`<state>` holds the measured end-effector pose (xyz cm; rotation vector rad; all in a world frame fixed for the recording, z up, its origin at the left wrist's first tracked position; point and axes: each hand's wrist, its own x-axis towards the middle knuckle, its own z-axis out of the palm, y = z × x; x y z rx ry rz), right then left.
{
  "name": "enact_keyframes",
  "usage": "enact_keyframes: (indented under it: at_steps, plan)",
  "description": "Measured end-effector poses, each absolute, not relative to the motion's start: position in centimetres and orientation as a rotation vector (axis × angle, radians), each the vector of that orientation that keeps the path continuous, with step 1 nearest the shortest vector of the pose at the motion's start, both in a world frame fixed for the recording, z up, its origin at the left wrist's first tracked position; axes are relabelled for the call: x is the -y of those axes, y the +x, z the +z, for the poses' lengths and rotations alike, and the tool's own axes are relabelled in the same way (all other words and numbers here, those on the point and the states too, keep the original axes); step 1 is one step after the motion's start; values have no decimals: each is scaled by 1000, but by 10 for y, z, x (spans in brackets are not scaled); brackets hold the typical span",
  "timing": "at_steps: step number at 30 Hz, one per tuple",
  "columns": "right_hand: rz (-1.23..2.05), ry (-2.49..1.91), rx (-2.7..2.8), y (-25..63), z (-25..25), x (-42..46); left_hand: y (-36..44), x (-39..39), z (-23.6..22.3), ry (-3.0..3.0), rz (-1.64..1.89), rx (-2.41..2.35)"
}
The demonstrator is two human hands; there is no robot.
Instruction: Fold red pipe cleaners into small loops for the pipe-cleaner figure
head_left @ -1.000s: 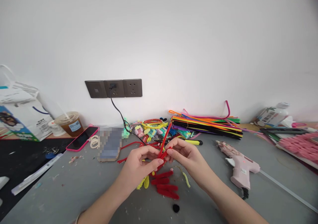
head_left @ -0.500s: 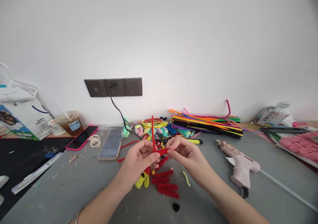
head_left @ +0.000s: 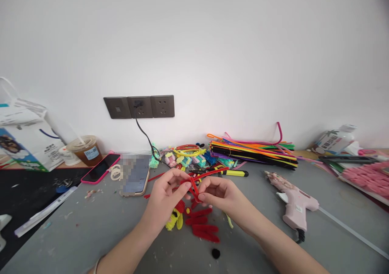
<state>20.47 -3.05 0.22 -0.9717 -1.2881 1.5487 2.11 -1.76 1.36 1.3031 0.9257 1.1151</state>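
Overall, a grey desk (head_left: 115,229) carries a multicoloured pipe-cleaner bundle (head_left: 253,154) and a pale pink glue gun (head_left: 294,205), while a bottle (head_left: 334,140) at the back right bears palm-tree lettering too blurred to read. Close together, the left hand (head_left: 166,194) and right hand (head_left: 224,192) both pinch a bent red pipe cleaner (head_left: 195,187) over the desk, beyond a black pom-pom (head_left: 216,253).

The head camera looks from above the forearms, forward and down, within arm's reach of the left hand (head_left: 167,194) and right hand (head_left: 224,192), taking in the grey surface (head_left: 112,225) and the wall (head_left: 194,55) beyond its far edge.
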Motion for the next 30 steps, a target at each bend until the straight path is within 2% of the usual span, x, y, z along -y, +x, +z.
enact_keyframes:
  at_steps: [8,16,27,30]
  plan:
    - [1544,-932,1194,199,-11,27,25,21,7,1288,1020,-810]
    - [1510,-859,1361,206,6,38,25,21,7,1295,970,-853]
    - [1458,-802,1339,200,3,36,24,28,11,1523,731,-860]
    - [1358,-856,1383,201,1,35,23,30,16,1582,694,-877]
